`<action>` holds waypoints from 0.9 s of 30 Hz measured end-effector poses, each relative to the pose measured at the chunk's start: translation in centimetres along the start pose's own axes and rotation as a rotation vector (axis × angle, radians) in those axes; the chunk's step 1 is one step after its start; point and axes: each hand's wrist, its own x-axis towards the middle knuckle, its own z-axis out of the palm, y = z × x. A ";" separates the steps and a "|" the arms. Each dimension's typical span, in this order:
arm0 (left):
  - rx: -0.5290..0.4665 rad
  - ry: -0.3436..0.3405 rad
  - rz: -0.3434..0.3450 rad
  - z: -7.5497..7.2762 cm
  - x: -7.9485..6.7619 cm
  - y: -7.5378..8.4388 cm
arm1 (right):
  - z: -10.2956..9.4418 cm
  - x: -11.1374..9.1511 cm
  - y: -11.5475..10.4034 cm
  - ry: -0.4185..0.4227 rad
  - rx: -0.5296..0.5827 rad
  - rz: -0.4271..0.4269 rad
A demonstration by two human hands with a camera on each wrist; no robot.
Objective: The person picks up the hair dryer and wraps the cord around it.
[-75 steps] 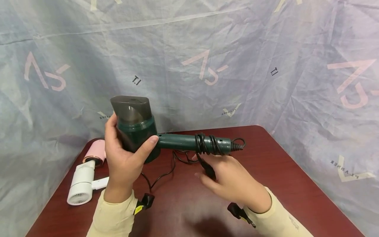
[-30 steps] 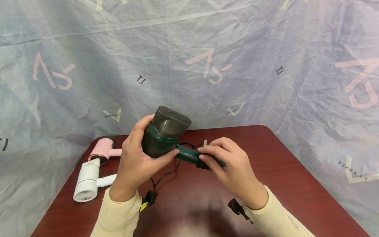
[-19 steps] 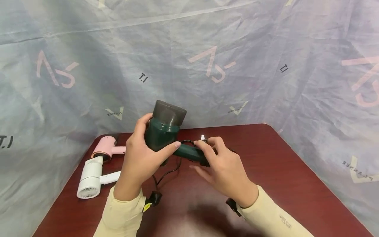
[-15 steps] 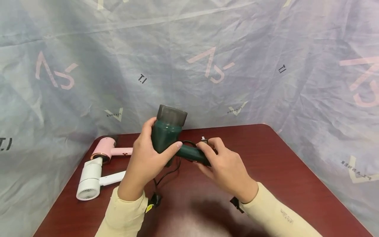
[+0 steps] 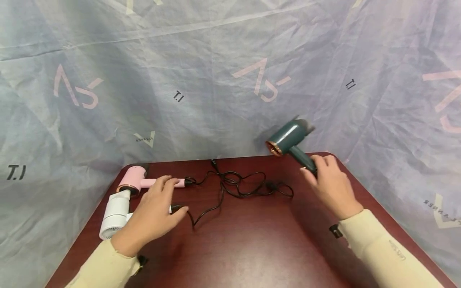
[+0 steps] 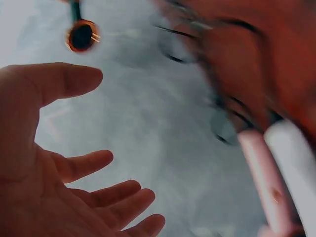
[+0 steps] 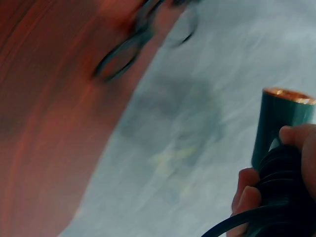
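My right hand [image 5: 333,186] grips a dark green hair dryer [image 5: 289,137] by its handle, held up over the table's far right part. A black cord is wound round that handle [image 7: 281,177] in the right wrist view. The dryer's copper-rimmed end points left and its smoky nozzle faces right, blurred. My left hand [image 5: 153,212] holds nothing; its fingers are spread in the left wrist view. In the head view it overlaps a white hair dryer [image 5: 116,212] and the handle of a pink hair dryer [image 5: 133,179], both lying at the table's left side.
Black cords [image 5: 234,184] from the two lying dryers run in loops across the middle back of the dark red table [image 5: 245,248]. A plug [image 5: 272,186] lies at their right end. A grey printed cloth [image 5: 216,80] hangs behind the table and along its sides.
My left hand has let go of the green dryer and moved left. My right hand has carried the dryer to the right and turned it, so its copper-rimmed end shows.
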 end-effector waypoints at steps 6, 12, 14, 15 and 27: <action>0.126 -0.037 -0.089 -1.2 -1.5 -5.4 | 0.9 1.3 6.7 -0.203 -0.030 0.278; 0.144 -0.071 -0.211 -1.5 -2.4 -9.2 | 2.5 1.6 10.5 -0.294 -0.061 0.366; 0.134 -0.092 -0.254 -1.6 -2.7 -10.1 | 3.0 1.6 11.2 -0.311 -0.060 0.378; 0.128 -0.100 -0.274 -1.7 -2.8 -10.5 | 3.2 1.5 11.5 -0.321 -0.059 0.383; 0.145 -0.084 -0.316 -1.6 -3.5 -11.6 | 4.7 0.0 13.6 -0.377 -0.055 0.445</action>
